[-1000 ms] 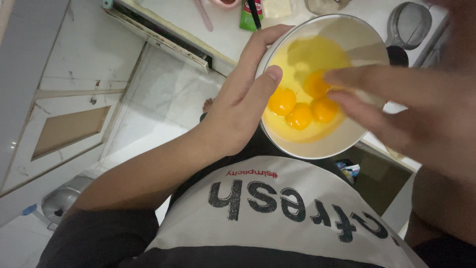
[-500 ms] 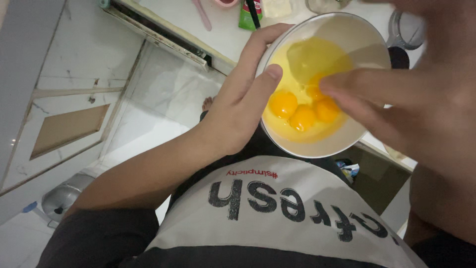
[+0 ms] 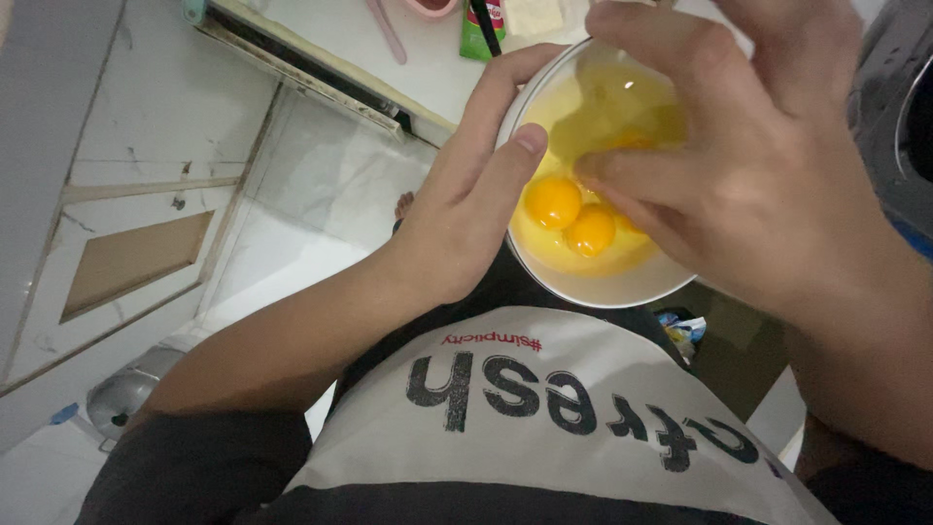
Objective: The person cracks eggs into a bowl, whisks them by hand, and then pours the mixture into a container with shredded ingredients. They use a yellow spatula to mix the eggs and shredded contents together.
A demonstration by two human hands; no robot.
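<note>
Pale marble-patterned floor [image 3: 165, 146] fills the left of the view, with a round metal object [image 3: 121, 401] low down by the arm. The left hand [image 3: 466, 209] has its grip closed on the rim of a white bowl [image 3: 603, 292], thumb over the edge, held above the lap. Inside lie raw egg yolks [image 3: 573, 216] in clear white. The right hand [image 3: 768, 185] reaches into the bowl, fingertips [image 3: 598, 170] pinched together at the yolks; whether they grip anything I cannot tell. A white surface [image 3: 428, 58] runs behind.

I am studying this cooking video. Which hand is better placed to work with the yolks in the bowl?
Probably the right hand: its fingertips reach down into the white bowl beside the yolks. The left hand grips the bowl's rim.
</note>
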